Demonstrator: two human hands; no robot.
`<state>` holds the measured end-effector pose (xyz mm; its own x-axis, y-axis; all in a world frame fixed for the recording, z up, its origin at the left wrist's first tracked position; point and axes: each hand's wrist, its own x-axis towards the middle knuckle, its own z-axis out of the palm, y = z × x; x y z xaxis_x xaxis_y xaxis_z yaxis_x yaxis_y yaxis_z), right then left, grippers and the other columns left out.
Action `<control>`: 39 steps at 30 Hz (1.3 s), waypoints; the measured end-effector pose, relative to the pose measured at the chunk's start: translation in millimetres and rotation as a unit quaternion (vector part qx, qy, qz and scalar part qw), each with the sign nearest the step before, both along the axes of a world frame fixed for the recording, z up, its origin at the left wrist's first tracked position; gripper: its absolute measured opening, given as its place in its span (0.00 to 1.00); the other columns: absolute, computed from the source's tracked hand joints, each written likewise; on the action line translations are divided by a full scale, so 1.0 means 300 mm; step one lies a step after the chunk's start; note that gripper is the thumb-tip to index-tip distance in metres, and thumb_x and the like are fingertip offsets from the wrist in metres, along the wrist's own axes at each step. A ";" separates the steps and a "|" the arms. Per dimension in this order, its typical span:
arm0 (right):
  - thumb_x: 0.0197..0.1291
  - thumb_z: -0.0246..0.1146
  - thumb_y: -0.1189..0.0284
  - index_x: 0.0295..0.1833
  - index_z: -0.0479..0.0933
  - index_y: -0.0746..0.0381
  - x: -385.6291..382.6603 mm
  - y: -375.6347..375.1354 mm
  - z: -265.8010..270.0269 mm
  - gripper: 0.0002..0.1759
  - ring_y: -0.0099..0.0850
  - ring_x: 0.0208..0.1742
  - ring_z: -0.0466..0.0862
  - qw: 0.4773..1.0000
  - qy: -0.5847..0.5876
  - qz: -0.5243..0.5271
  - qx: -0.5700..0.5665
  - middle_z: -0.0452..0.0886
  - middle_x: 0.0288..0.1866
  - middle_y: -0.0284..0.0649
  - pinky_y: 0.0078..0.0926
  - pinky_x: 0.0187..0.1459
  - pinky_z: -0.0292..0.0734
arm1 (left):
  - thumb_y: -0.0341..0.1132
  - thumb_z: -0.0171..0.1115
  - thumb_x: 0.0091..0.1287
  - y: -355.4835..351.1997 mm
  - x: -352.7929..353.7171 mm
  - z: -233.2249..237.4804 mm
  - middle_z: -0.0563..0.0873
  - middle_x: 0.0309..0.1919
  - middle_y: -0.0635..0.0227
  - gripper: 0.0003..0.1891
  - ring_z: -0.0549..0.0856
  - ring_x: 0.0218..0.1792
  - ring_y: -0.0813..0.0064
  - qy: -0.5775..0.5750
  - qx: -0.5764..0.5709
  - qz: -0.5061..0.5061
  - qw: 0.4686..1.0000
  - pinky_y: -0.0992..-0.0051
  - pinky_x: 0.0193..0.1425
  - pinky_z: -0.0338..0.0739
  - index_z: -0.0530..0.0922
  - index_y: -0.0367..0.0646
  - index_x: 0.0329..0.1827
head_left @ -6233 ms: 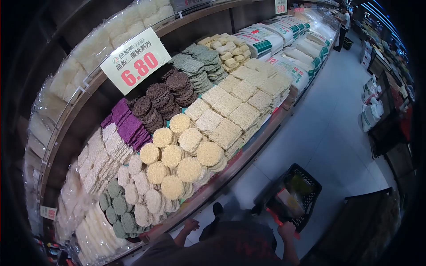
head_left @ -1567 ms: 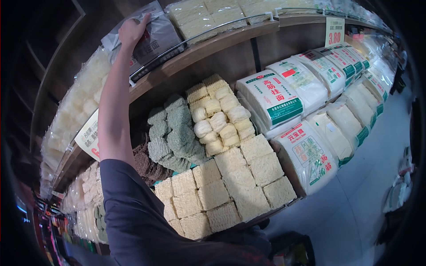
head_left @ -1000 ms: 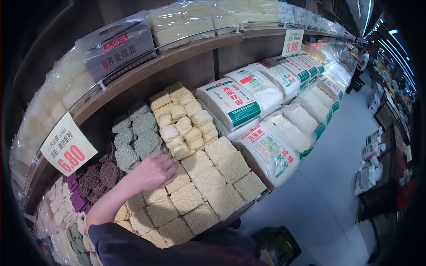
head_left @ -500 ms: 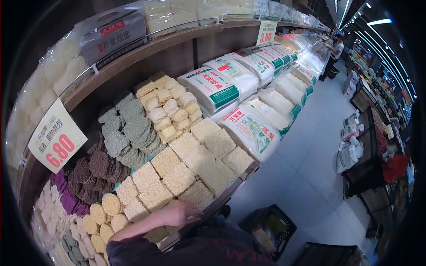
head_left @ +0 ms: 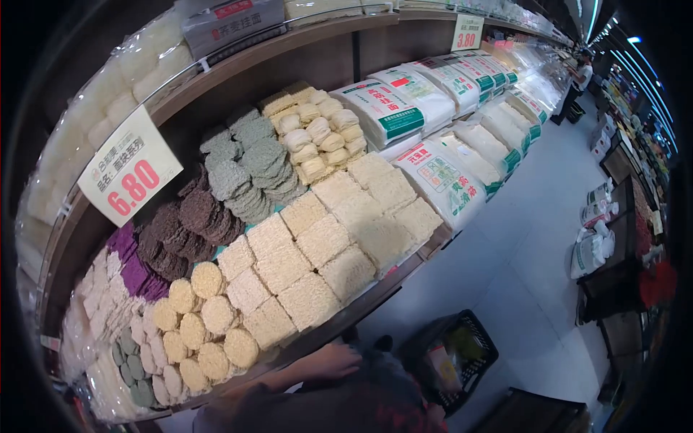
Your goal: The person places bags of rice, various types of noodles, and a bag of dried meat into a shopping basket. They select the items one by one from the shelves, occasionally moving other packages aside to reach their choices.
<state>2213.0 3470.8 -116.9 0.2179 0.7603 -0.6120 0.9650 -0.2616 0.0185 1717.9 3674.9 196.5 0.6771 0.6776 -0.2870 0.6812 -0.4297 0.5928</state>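
My left hand [head_left: 333, 360] is low in front of the shelf's front edge, near the square blocks of dried noodles [head_left: 310, 298] but apart from them. Dim light and blur hide how its fingers lie. A small part of my right hand [head_left: 436, 417] shows at the bottom, beside a black shopping basket [head_left: 482, 375]; its fingers are hidden. Inside the basket are a package [head_left: 443, 368] and something green. Round yellow noodle cakes [head_left: 240, 348] lie left of the square blocks. Behind them sit grey-green [head_left: 263, 167] and dark brown noodle cakes [head_left: 206, 215].
A price card reading 6.80 [head_left: 130, 169] hangs from the upper shelf. Large white noodle packs [head_left: 440, 184] continue along the shelf to the right. White sacks [head_left: 593, 251] stand on the floor across the aisle [head_left: 516, 267]. A person [head_left: 574, 86] stands farther down it.
My left hand has drawn back from over the front noodle blocks to below the shelf edge. The view has shifted, so the shelf goods sit farther right.
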 end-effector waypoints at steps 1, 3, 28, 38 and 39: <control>0.63 0.58 0.57 0.36 0.84 0.66 -0.005 0.011 -0.016 0.21 0.54 0.42 0.89 1.000 -0.011 0.002 0.002 0.87 0.36 0.56 0.52 0.44 0.84 | 0.44 0.58 0.71 -0.024 0.025 0.006 0.84 0.43 0.60 0.13 0.84 0.49 0.58 0.049 0.039 -0.017 0.998 0.56 0.52 0.78 0.79 0.43 0.47; 0.64 0.59 0.56 0.44 0.82 0.63 -0.073 0.025 0.134 0.20 0.53 0.47 0.87 0.997 0.043 0.061 -0.007 0.86 0.42 0.54 0.51 0.47 0.82 | 0.44 0.58 0.72 -0.073 0.053 0.023 0.84 0.43 0.61 0.13 0.84 0.50 0.59 0.064 0.061 0.015 0.996 0.57 0.52 0.77 0.79 0.44 0.48; 0.50 0.64 0.67 0.36 0.83 0.70 -0.112 -0.058 0.431 0.16 0.60 0.45 0.85 0.964 0.189 0.146 0.119 0.84 0.38 0.64 0.56 0.50 0.80 | 0.41 0.64 0.64 -1.148 0.554 -0.147 0.87 0.45 0.58 0.15 0.85 0.54 0.58 0.195 0.026 0.183 0.963 0.58 0.57 0.76 0.81 0.43 0.50; 0.50 0.64 0.67 0.36 0.84 0.70 0.015 -0.261 0.393 0.16 0.58 0.42 0.86 0.930 0.143 0.334 0.066 0.85 0.35 0.62 0.53 0.49 0.82 | 0.40 0.62 0.67 -1.606 0.779 -0.304 0.85 0.46 0.57 0.14 0.83 0.54 0.56 0.112 0.027 0.315 0.942 0.57 0.60 0.75 0.80 0.41 0.50; 0.49 0.64 0.66 0.35 0.84 0.69 0.042 -0.282 0.379 0.15 0.57 0.42 0.87 0.921 0.138 0.359 0.063 0.85 0.35 0.61 0.53 0.49 0.83 | 0.39 0.64 0.65 -1.647 0.808 -0.328 0.85 0.48 0.54 0.16 0.84 0.55 0.54 0.082 0.010 0.319 0.944 0.54 0.58 0.77 0.81 0.41 0.52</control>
<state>2225.5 3386.3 -3.4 -0.5188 0.7164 -0.4665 0.8538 0.4619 -0.2401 1960.3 3180.8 98.0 0.0775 0.9386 -0.3363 0.8874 0.0889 0.4524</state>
